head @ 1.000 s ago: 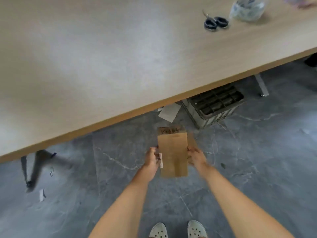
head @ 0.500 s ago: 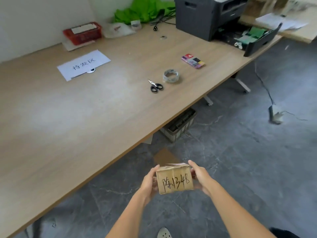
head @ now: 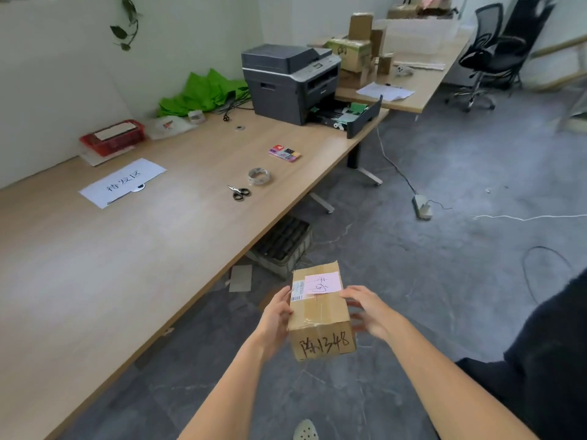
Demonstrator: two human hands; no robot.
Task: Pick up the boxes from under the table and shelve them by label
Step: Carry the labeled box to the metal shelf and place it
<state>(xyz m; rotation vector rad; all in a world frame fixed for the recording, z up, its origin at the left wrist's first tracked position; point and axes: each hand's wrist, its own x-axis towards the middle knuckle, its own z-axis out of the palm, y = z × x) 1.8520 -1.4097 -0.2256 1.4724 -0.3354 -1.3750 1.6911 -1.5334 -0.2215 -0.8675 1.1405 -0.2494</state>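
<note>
one cardboard box point(head: 319, 315) is held in the air over the grey floor point(head: 444, 281), at about 6 o'clock in the view, just off the near edge of the long wooden table point(head: 127, 265). the left hand point(head: 275, 315) presses flat against the box's left side and the right hand point(head: 365, 309) grips its right side with the fingers spread, a little blurred. the box top carries one pink label point(head: 322, 282) with handwriting too small to read and one small white barcode sticker point(head: 297, 290) beside it; the near face is marked in black with a character and 1348.

on the table, toward 11 o'clock, lies one white sheet point(head: 122, 182) with three handwritten characters. toward 12 o'clock lie one pair of scissors point(head: 239, 192), one tape roll point(head: 259, 176) and one small colourful pack point(head: 285, 153). farther back stand one grey printer point(head: 290, 82) with its tray pulled open, one red basket point(head: 112, 139) and a heap of green material point(head: 203, 92).

under the table edge, at 12 o'clock from the box, one dark crate point(head: 281, 246) is partly hidden by the tabletop, with one flat piece of card point(head: 240, 278) on the floor next to it. nothing lies between the hands and the box.

at 1 o'clock a second table point(head: 422, 87) holds several stacked boxes point(head: 359, 42), hard to count, and loose paper. two office chairs point(head: 495, 52) stand at 2 o'clock. cables point(head: 397, 166) trail over the floor to a power strip point(head: 421, 207). dark clothing point(head: 546, 360) is cut off at the right edge, and one shoe tip point(head: 305, 430) at the bottom.
</note>
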